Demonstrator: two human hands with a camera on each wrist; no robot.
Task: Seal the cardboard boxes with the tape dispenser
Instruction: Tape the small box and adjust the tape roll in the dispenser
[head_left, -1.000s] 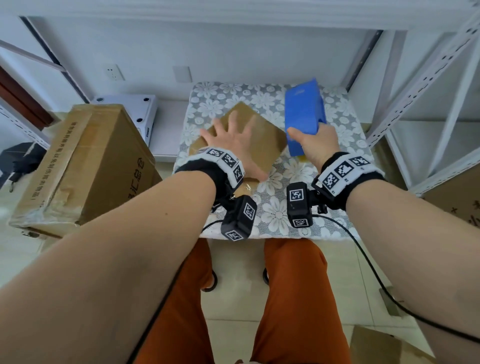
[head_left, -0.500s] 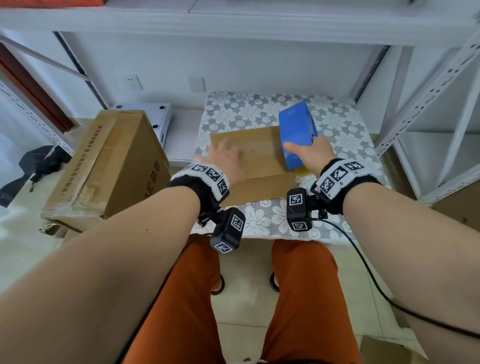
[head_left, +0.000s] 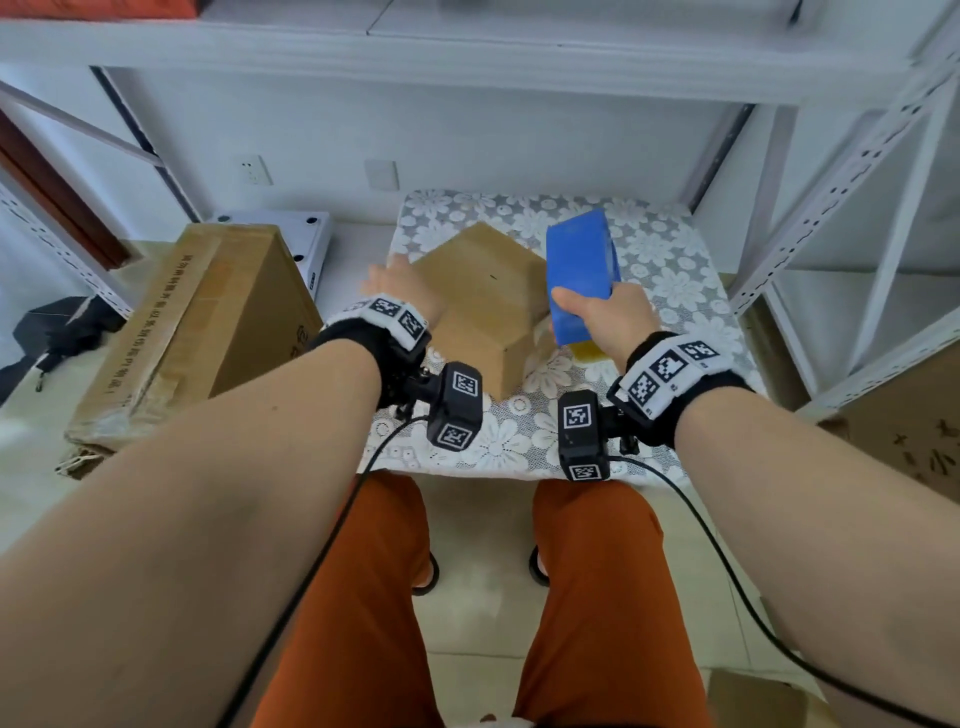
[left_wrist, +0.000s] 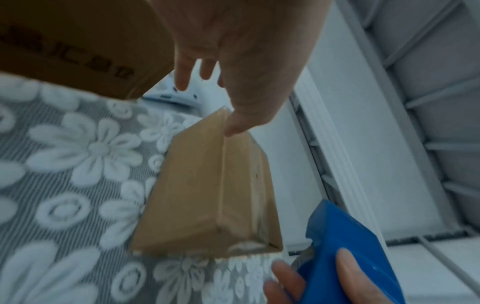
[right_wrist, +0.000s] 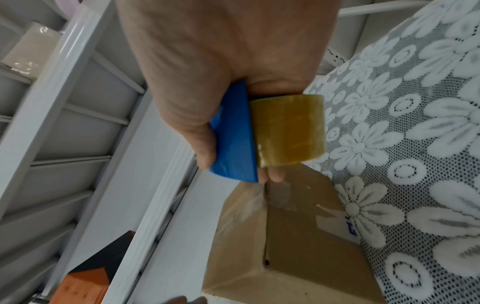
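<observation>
A small brown cardboard box (head_left: 483, 306) stands on the flowered table (head_left: 670, 270), one corner turned towards me. My left hand (head_left: 395, 288) rests at its left edge with straight fingers. In the left wrist view only the thumb of the left hand (left_wrist: 241, 92) touches the box (left_wrist: 207, 195), whose top seam shows clear tape. My right hand (head_left: 602, 314) grips the blue tape dispenser (head_left: 579, 270) just right of the box. The right wrist view shows the right hand (right_wrist: 207, 82) curled round the dispenser (right_wrist: 233, 142), its yellowish tape roll (right_wrist: 288, 129) above the box (right_wrist: 293, 236).
A large cardboard box (head_left: 208, 322) stands on the floor at the left, with a white device (head_left: 306, 239) behind it. White shelf uprights (head_left: 831, 197) rise right of the table. Another carton (head_left: 909, 431) sits at the right edge. My knees are under the table's near edge.
The small box has turned on the table, from square-on to corner towards me. My left hand slid from its top to its left edge. The right hand kept hold of the dispenser beside it.
</observation>
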